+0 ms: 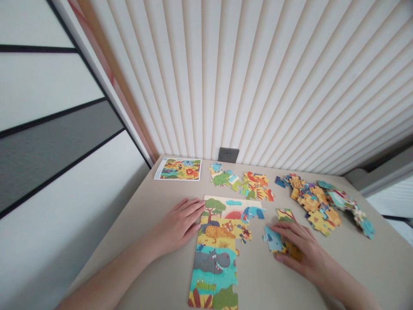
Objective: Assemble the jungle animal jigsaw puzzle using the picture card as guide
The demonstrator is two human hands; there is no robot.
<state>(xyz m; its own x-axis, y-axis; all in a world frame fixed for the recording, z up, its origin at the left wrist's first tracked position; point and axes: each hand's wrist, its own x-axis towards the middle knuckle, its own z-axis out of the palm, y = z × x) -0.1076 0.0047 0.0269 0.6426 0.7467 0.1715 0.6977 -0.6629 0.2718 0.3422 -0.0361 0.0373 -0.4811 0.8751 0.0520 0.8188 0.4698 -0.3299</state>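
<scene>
A partly joined jigsaw puzzle [214, 254] lies on the table, showing a tree, an elephant, a leopard, a hippo and a crocodile. Its right side is uneven, with tabs and notches exposed. My left hand [180, 224] rests with fingers stretched out, their tips at the puzzle's upper left edge. To the right of the puzzle, my right hand [300, 249] curves over a few loose pieces. Its index finger and thumb are around a light blue puzzle piece [273, 239]. Beyond the fingers shows a piece with green and brown [285, 214]; the palm partly hides a yellow one.
A picture card [180, 168] of the whole animal scene lies at the back left. Behind the puzzle are green pieces [221, 178] and orange lion pieces [256, 185]. A heap of pieces [314, 198] spreads at the right. A socket [229, 155] is on the ridged wall.
</scene>
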